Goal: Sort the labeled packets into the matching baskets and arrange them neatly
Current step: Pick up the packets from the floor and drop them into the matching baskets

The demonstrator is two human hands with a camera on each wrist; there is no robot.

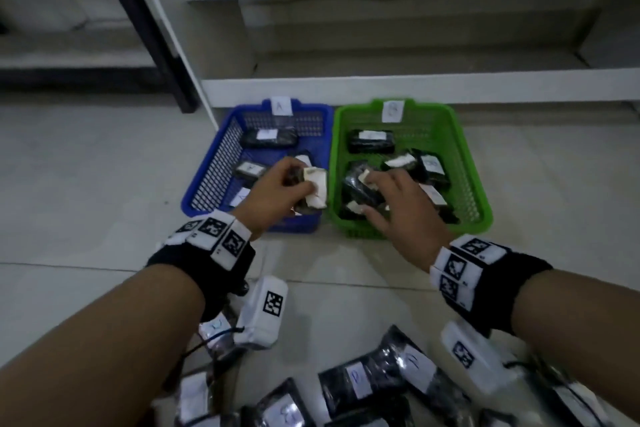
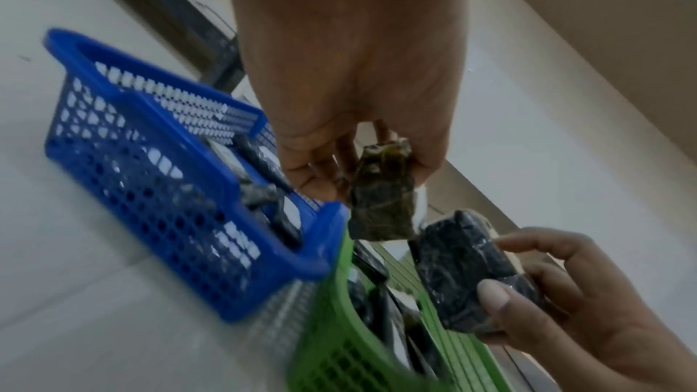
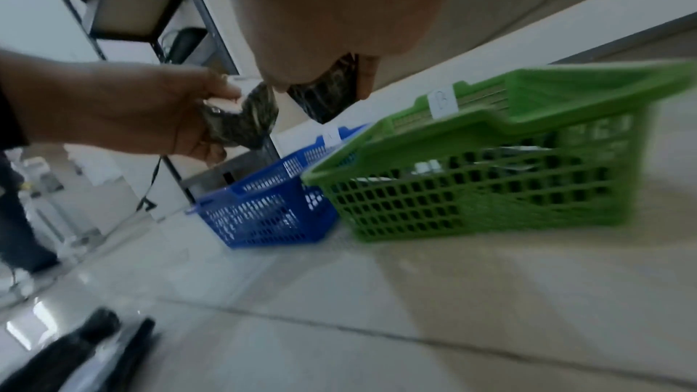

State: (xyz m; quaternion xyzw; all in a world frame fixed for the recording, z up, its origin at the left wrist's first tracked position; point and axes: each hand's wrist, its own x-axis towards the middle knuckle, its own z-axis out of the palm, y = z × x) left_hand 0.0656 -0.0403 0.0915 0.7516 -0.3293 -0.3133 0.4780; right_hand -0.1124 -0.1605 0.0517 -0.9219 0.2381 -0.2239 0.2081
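left hand (image 1: 277, 191) grip: pinches a packet (image 1: 313, 189) over blue basket (image 1: 207, 180), to drop | right hand (image 1: 401, 211) grip: clasps a dark packet (image 2: 464, 267) above green basket (image 1: 467, 163), label side hidden | unsorted packets (image 1: 360, 381) behind both grips, on floor

pale tiled floor (image 1: 86, 184) everywhere, grout lines running across it; white shelf unit (image 1: 415, 87) sits at the floor's far edge; dark metal rack post (image 1: 152, 28) slants up just left of that shelf unit
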